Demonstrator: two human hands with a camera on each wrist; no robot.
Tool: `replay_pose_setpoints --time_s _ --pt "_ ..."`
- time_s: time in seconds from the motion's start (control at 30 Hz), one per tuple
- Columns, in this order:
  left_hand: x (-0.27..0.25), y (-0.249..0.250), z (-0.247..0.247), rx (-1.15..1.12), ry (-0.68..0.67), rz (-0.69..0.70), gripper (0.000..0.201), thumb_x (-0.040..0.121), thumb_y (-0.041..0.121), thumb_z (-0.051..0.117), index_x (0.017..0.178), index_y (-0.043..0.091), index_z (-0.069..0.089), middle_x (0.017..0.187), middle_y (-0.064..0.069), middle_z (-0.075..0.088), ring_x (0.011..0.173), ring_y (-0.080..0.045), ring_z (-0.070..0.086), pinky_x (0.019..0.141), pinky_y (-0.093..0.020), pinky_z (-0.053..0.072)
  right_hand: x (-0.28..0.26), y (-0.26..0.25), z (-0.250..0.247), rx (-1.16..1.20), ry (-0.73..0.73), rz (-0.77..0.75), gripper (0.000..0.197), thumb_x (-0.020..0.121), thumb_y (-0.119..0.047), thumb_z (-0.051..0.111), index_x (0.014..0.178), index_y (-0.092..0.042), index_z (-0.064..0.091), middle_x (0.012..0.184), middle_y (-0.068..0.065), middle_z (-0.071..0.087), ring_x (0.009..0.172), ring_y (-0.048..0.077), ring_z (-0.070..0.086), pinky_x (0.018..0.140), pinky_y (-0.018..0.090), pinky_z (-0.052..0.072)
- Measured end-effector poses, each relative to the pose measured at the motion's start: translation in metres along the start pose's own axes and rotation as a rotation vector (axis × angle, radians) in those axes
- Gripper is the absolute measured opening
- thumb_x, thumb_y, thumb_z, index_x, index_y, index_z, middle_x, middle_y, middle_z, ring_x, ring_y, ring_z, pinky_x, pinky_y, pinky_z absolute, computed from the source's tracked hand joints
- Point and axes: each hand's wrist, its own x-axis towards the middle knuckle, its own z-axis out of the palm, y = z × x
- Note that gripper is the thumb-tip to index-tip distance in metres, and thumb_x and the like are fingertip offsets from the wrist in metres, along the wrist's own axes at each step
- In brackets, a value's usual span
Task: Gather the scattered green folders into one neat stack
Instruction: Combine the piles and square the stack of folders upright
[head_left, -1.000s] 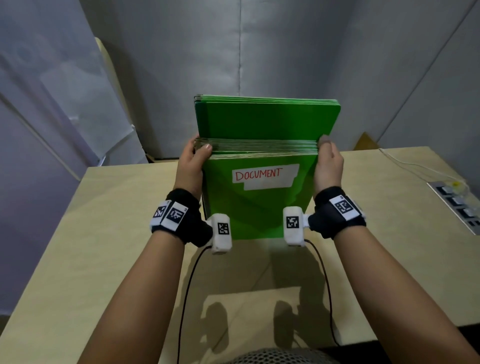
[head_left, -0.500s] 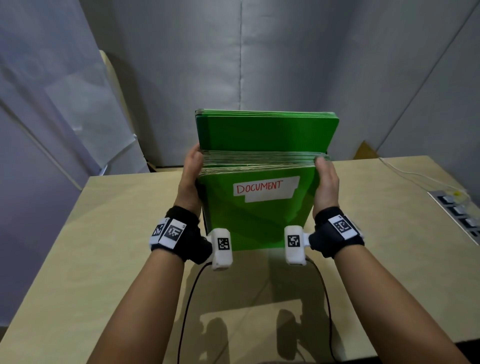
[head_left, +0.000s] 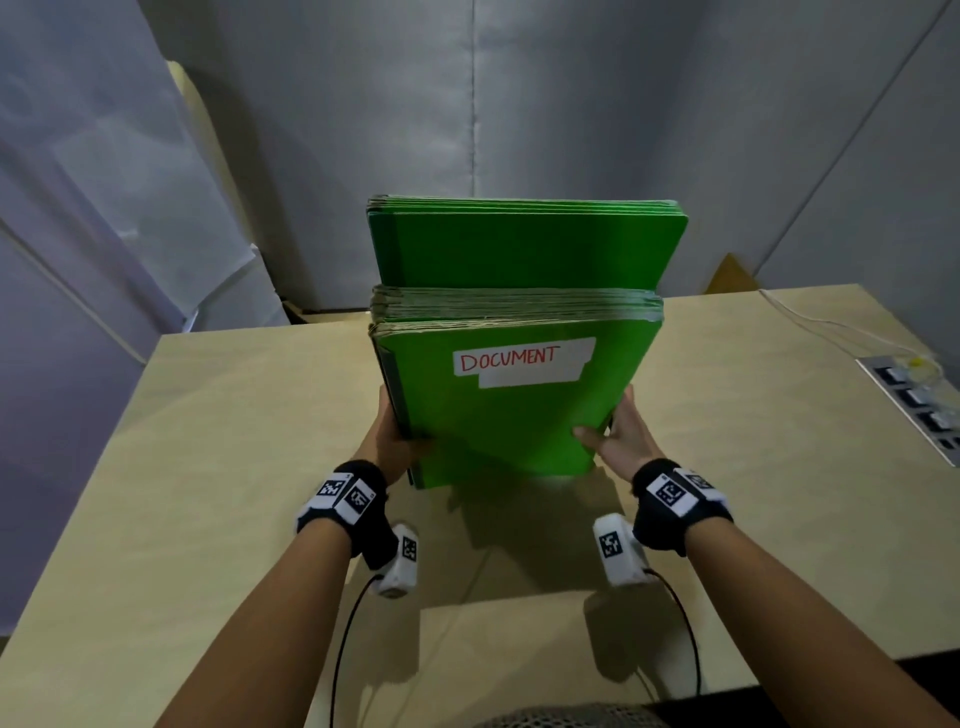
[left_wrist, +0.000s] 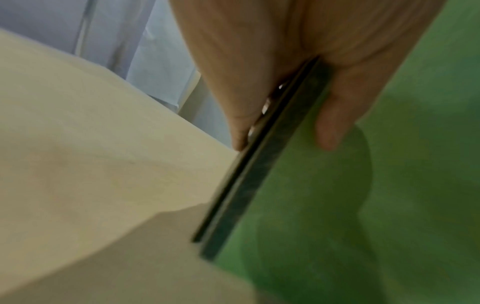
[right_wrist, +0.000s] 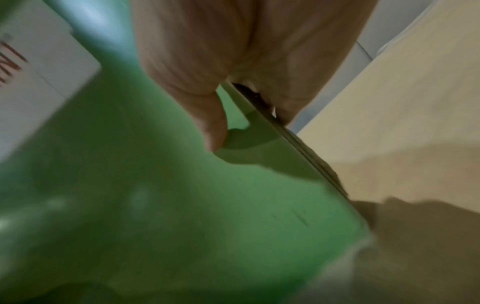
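Left arm: reached forward, forearm bare, black wrist band with printed marker squares.
Left hand (head_left: 390, 441): clamped on the left edge of the upright green folders (head_left: 498, 415), low down; thumb across the front cover, fingers (left_wrist: 240, 123) behind the pile in the left wrist view.
Right arm: reached forward, mirroring the left, same kind of black band at the wrist.
Right hand (head_left: 621, 439): gripped the right edge of the pile, low down; thumb flat on the front cover, fingers behind.
Wrists: level with each other, well apart, one at each side of the pile.
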Motion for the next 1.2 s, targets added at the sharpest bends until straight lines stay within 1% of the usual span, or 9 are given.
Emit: replay_pose_setpoints --time_s 0.23,0.47,0.6,0.7,0.77,0.8,0.87,1.0,1.2 --pt "0.004 0.006 0.001 0.203 0.024 0.042 0.072 0.083 -0.002 0.066 0.146 0.010 0.032 0.141 -0.009 0.048 0.131 -0.028 0.045 0.106 -0.055 0.040 0.014 0.017 0.010 -0.024 0.058 0.031 0.052 0.089 0.000 0.060 0.133 -0.006 0.032 0.115 0.001 0.047 0.113 0.017 0.046 0.103 0.033 0.039" --pt "0.016 0.001 0.008 0.243 0.095 0.050 0.066 0.085 -0.012 0.061 0.143 0.005 0.034 0.131 -0.004 0.048 0.119 -0.014 0.042 0.100 -0.030 0.038 0.024 0.018 0.009 -0.054 0.097 0.043 0.053 0.087 0.002 0.062 0.132 -0.002 0.035 0.116 0.005 0.049 0.112 0.018 0.047 0.099 0.028 0.038" --pt "0.017 -0.001 0.004 0.171 0.043 -0.024 0.091 0.068 0.012 0.080 0.146 0.010 0.034 0.140 -0.009 0.050 0.128 -0.028 0.048 0.103 -0.050 0.045 0.017 0.015 0.008 -0.002 0.098 0.042 0.056 0.082 -0.003 0.070 0.131 -0.008 0.041 0.119 0.005 0.049 0.108 0.015 0.049 0.097 0.029 0.042" --pt "0.022 -0.004 0.002 0.046 0.063 0.045 0.124 0.046 0.045 0.090 0.144 -0.002 0.030 0.137 -0.014 0.049 0.122 -0.023 0.052 0.091 -0.027 0.053 0.021 0.014 0.004 0.059 0.087 0.057 0.056 0.080 -0.003 0.071 0.129 -0.011 0.044 0.121 0.005 0.054 0.110 0.018 0.051 0.097 0.032 0.044" --pt "0.024 -0.004 0.004 0.012 0.057 0.052 0.118 0.051 0.034 0.091 0.142 -0.008 0.030 0.130 -0.012 0.052 0.112 -0.011 0.059 0.083 -0.018 0.055 0.023 0.016 0.006 0.052 0.096 0.090 0.054 0.083 0.000 0.067 0.130 -0.011 0.043 0.125 0.008 0.053 0.111 0.018 0.050 0.102 0.036 0.042" --pt "0.024 -0.006 0.005 0.025 0.057 0.036 0.106 0.058 0.017 0.087 0.143 -0.008 0.030 0.128 -0.009 0.053 0.110 -0.006 0.060 0.083 -0.020 0.056 0.024 0.017 0.008 0.045 0.096 0.102 0.054 0.084 0.003 0.064 0.132 -0.010 0.041 0.125 0.007 0.051 0.111 0.016 0.047 0.104 0.036 0.041" --pt "0.020 -0.012 0.008 0.049 0.053 -0.020 0.092 0.067 -0.003 0.074 0.147 0.000 0.028 0.135 -0.013 0.051 0.117 -0.017 0.057 0.091 -0.038 0.054 0.023 0.021 0.012 -0.001 0.081 0.094 0.053 0.087 0.004 0.060 0.134 -0.007 0.037 0.118 0.002 0.046 0.112 0.014 0.043 0.107 0.036 0.038" --pt "0.018 -0.026 0.008 0.194 0.044 -0.064 0.084 0.078 -0.003 0.069 0.149 0.009 0.027 0.141 -0.017 0.048 0.106 -0.018 0.058 0.083 -0.040 0.054 0.017 0.030 0.014 -0.088 0.057 0.072 0.046 0.092 -0.002 0.055 0.134 -0.005 0.035 0.114 -0.001 0.043 0.111 0.014 0.042 0.103 0.032 0.036" --pt "0.031 -0.010 0.009 0.316 0.058 -0.203 0.070 0.083 0.000 0.070 0.142 0.009 0.032 0.138 -0.018 0.050 0.124 -0.037 0.051 0.099 -0.053 0.047 0.031 0.024 0.004 -0.048 0.082 0.182 0.044 0.092 0.000 0.054 0.130 -0.003 0.033 0.127 0.014 0.053 0.120 0.028 0.050 0.106 0.044 0.040"
